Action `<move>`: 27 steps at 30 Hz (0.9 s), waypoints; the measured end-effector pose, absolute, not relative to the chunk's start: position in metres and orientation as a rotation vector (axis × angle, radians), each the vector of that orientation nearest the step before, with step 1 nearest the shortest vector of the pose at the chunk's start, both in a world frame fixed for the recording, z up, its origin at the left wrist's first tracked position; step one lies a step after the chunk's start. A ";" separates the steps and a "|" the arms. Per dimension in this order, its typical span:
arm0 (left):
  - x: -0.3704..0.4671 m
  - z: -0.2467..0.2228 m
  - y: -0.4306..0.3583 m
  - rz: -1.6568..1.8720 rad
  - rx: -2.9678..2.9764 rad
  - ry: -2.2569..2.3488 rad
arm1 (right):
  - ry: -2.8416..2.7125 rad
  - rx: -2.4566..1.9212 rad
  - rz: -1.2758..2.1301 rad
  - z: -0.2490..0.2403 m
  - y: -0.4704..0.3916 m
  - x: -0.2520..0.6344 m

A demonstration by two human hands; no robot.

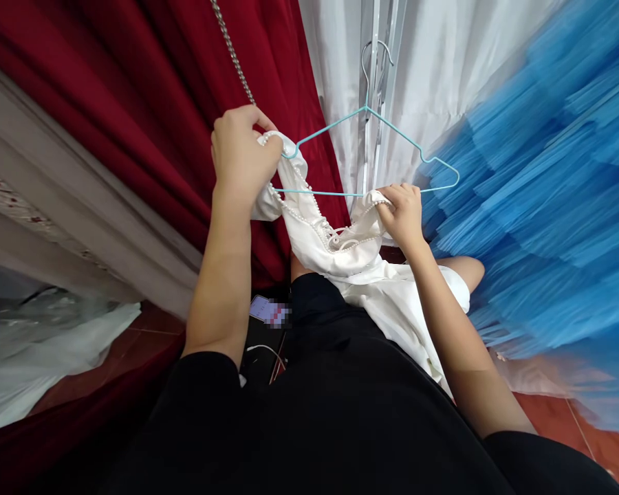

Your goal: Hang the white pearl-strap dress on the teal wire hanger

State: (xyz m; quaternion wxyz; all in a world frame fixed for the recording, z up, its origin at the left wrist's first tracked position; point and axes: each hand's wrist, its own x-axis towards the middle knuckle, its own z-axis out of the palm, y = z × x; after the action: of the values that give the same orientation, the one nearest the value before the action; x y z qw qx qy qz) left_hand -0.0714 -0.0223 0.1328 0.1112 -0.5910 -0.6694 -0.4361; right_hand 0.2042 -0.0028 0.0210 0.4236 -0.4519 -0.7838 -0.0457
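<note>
A white dress (335, 254) with pearl-like beading along its neckline hangs between my hands, its skirt spread over my lap. My left hand (245, 151) pinches one shoulder of it, around the left end of a light-blue wire hanger (330, 127). Lower and to the right, my right hand (405, 214) grips the other shoulder, just beneath the hanger's bottom bar. The hanger's right end sticks out bare above my right hand. Its hook lies in front of a shiny metal rail.
Red cloth (299, 82) hangs at the left, with a metal chain (232, 51) before it. White curtains (443, 62) and the metal rail (374, 137) stand ahead. Blue ruffled tulle (557, 185) fills the right. A phone (263, 309) and a white cable lie low, left of centre.
</note>
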 end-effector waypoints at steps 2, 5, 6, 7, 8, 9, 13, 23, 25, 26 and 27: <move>-0.071 0.132 -0.022 -1.282 -1.742 -1.956 | -1.961 -1.122 -0.136 0.023 -0.007 0.208; -0.074 0.132 -0.024 -1.274 -1.727 -1.961 | -1.958 -1.130 -0.156 0.025 -0.010 0.207; -0.075 0.133 -0.025 -1.272 -1.718 -1.964 | -1.961 -1.138 -0.156 0.025 -0.011 0.206; -0.076 0.134 -0.026 -1.270 -1.709 -1.962 | -1.967 -1.144 -0.152 0.025 -0.010 0.205; -0.077 0.135 -0.027 -1.272 -1.701 -1.957 | -1.974 -1.151 -0.146 0.024 -0.009 0.203; -0.077 0.136 -0.027 -1.276 -1.692 -1.947 | -1.978 -1.154 -0.140 0.023 -0.008 0.202; -0.075 0.142 -0.031 -1.320 -1.688 -1.863 | -1.961 -1.135 -0.124 0.019 -0.003 0.198; -0.088 0.144 -0.042 -1.366 -1.690 -1.808 | -1.911 -1.090 -0.128 0.014 0.001 0.192; -0.092 0.140 -0.040 -1.372 -1.709 -1.829 | -1.920 -1.088 -0.135 0.015 0.001 0.195; -0.093 0.139 -0.038 -1.399 -1.727 -1.823 | -1.921 -1.086 -0.141 0.016 0.002 0.196; -0.092 0.139 -0.035 -1.438 -1.747 -1.815 | -1.921 -1.083 -0.147 0.016 0.002 0.198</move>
State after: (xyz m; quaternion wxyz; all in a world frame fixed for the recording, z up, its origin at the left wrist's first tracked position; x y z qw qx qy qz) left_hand -0.0919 -0.0352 0.1388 0.1202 -0.5978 -0.6211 -0.4923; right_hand 0.1977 0.0019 0.0156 0.4491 -0.4377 -0.7766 -0.0596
